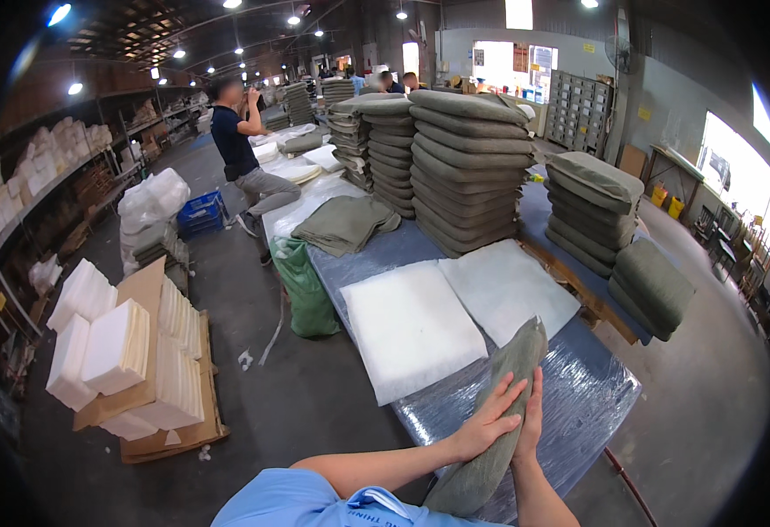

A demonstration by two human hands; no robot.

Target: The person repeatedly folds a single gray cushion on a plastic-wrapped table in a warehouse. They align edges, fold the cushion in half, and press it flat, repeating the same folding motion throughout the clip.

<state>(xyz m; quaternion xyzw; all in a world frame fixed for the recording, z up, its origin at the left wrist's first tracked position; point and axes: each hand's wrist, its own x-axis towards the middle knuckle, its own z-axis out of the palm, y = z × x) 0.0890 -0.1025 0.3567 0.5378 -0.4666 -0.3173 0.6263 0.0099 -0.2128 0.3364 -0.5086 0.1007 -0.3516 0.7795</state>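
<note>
A grey-green fabric cushion (490, 461) stands tilted on its edge at the near end of the table, close to my body. My left hand (490, 420) presses its left face with fingers spread. Against the other side lies my right hand (530, 420), its fingers straight and close together. Between them the two hands clasp the cushion. Just beyond it rest a white padding sheet (413, 327) and a second, greyer padding sheet (509, 290), side by side. The cushion's lower end runs down by my blue shirt.
The table (609, 378) is wrapped in shiny film. Tall cushion stacks (473, 171) stand at its back, with a shorter stack (591, 211) to the right. Folded fabric (345, 224) and a green sack (301, 294) are left. White foam blocks (117, 347) fill a floor pallet. A person (240, 145) stands farther off.
</note>
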